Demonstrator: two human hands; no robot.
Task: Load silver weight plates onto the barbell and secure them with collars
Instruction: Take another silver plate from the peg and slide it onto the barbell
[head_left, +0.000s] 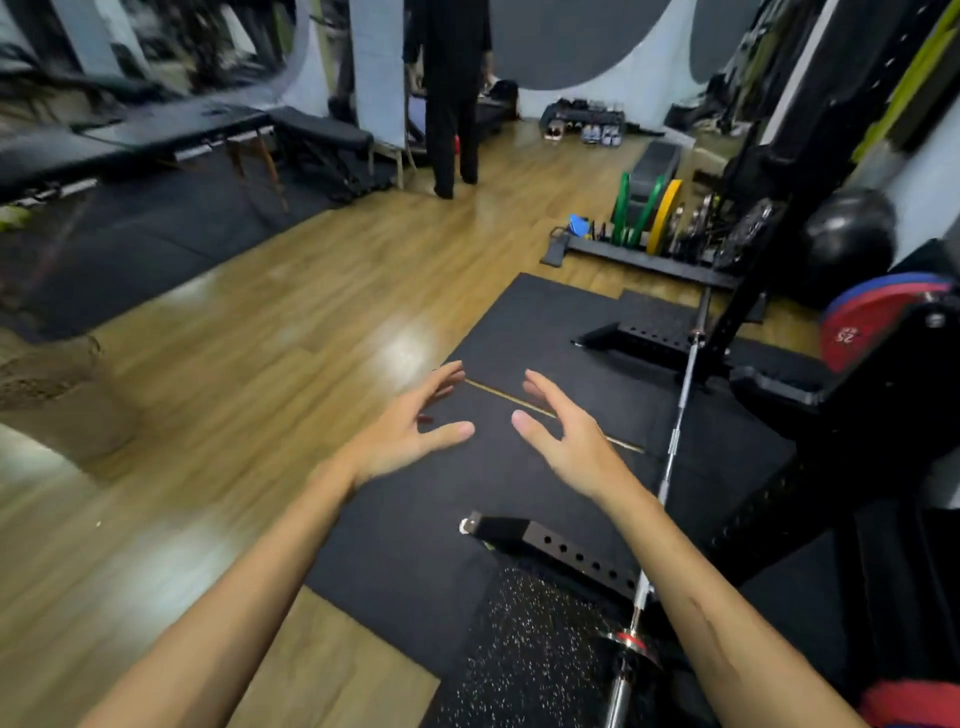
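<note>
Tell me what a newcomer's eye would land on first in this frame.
Two open, empty hands, left and right, reach out mid-frame over black mats. To their right a bare barbell runs along the rack. Beyond it, green and yellow plates stand in a floor holder.

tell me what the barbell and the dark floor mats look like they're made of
Barbell: looks like bare or chromed steel, since the shaft is bright silver and glossy. Floor mats: probably rubber, matte black with no shine; the nearest one is flecked with white specks, typical of recycled rubber tile.
</note>
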